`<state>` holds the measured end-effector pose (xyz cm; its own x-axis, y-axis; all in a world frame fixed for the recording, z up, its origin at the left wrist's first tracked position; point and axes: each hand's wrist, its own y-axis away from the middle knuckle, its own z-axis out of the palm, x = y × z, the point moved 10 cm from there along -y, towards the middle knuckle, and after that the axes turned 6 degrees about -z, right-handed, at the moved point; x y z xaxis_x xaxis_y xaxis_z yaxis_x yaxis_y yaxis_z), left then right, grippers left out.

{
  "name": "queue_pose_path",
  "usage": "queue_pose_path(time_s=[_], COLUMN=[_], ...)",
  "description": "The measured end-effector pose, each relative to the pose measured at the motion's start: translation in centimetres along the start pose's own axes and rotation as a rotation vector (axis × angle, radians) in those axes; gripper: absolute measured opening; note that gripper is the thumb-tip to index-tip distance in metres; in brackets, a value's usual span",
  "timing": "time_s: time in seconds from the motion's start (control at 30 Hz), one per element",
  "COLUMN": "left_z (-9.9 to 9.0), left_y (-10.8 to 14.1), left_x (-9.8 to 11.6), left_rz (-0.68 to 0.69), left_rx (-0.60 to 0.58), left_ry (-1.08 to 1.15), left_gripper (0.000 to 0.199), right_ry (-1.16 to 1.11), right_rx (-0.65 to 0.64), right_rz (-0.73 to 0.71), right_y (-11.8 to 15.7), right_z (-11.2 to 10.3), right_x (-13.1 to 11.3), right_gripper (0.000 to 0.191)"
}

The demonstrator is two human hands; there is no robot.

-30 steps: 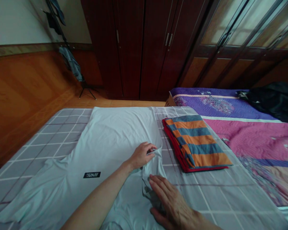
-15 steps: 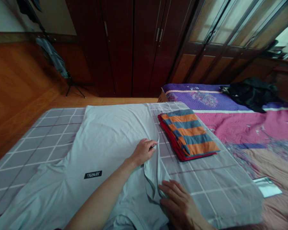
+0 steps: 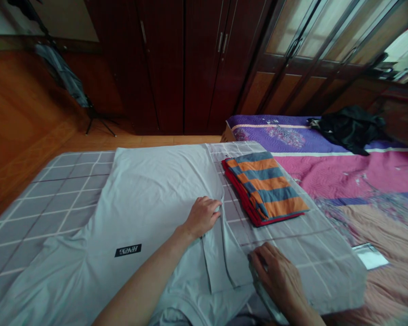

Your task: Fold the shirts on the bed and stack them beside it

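A pale grey T-shirt (image 3: 156, 190) lies spread on the checked bed sheet, its collar towards me and a black label print (image 3: 128, 250) on its chest. My left hand (image 3: 204, 216) pinches the shirt's right side edge, fingertips closed on the cloth. Nearer to me, my right hand (image 3: 277, 274) is closed on the outer part of the sleeve, off to the right of the body. Between the two hands, the sleeve cloth lies folded over the shirt in a flat flap. Beyond my right hand rests a folded orange and blue striped garment (image 3: 270, 185) on a red folded cloth (image 3: 236, 190).
Under everything is a grey checked sheet (image 3: 64, 194). To the right is a second bed surface with a purple and pink cover (image 3: 326, 170), a black garment (image 3: 352, 129) and a white flat object (image 3: 370, 256). Dark wardrobes (image 3: 166, 68) and a clothes stand (image 3: 91, 113) are behind.
My right hand has moved to the right, drawing the sleeve outward, and the folded flap is flatter. My left hand stays on the side edge. The view has shifted slightly.
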<state>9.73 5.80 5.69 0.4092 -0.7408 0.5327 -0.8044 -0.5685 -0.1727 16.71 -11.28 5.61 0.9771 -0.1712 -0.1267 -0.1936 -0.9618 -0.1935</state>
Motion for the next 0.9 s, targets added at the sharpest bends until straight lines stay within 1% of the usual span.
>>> queue_pose_path(time_s=[0.1,0.17,0.23,0.3,0.4,0.47,0.53,0.57,0.67,0.73,0.8,0.87,0.9], left_z=[0.3,0.2,0.1,-0.1,-0.1,0.0,0.1,0.2,0.6,1.2,1.9,2.6,2.8], left_y=[-0.1,0.0,0.0,0.0,0.0,0.0,0.0,0.1,0.0,-0.3,-1.0,-1.9,-2.4], left_x=[0.3,0.2,0.0,-0.4,-0.8,-0.8,-0.5,-0.3,0.5,1.1,1.6,2.0,2.2], left_rz=[0.022,0.024,0.004,-0.027,-0.056,-0.066,-0.063,-0.055,-0.024,-0.009,0.005,0.018,0.021], left_rx=[0.007,0.011,0.008,-0.006,-0.044,-0.063,-0.08,-0.088,-0.134,-0.19,-0.254,-0.291,-0.297], left_ry=[0.045,0.067,0.054,0.009,-0.064,-0.085,-0.076,-0.059,0.027,0.073,0.09,0.125,0.155], left_gripper=[0.025,0.023,0.021,0.02,0.022,0.027,0.034,0.036,0.041,0.043,0.046,0.048,0.049], right_ry=[-0.037,-0.01,0.039,0.087,0.132,0.102,0.039,0.017,-0.011,-0.046,-0.12,-0.179,-0.185], right_rx=[0.008,0.001,-0.009,-0.017,-0.007,0.024,0.035,0.022,-0.07,-0.099,-0.142,-0.207,-0.234], right_rz=[-0.026,-0.047,-0.043,-0.024,-0.011,-0.015,-0.032,-0.04,-0.045,-0.057,-0.112,-0.185,-0.21], right_y=[-1.1,-2.0,-2.7,-3.0,-2.9,-2.8,-2.7,-2.6,-2.2,-1.8,-1.2,-0.5,-0.1], right_z=[-0.1,0.3,0.8,0.9,0.2,-0.5,-0.7,-0.5,0.3,0.2,-0.1,-0.1,0.0], right_x=[-1.3,-2.1,-1.8,-0.7,0.7,0.7,-0.1,-0.6,-1.4,-1.7,-2.3,-3.2,-3.6], right_gripper=[0.021,0.019,0.019,0.021,0.024,0.022,0.019,0.018,0.016,0.014,0.01,0.019,0.02])
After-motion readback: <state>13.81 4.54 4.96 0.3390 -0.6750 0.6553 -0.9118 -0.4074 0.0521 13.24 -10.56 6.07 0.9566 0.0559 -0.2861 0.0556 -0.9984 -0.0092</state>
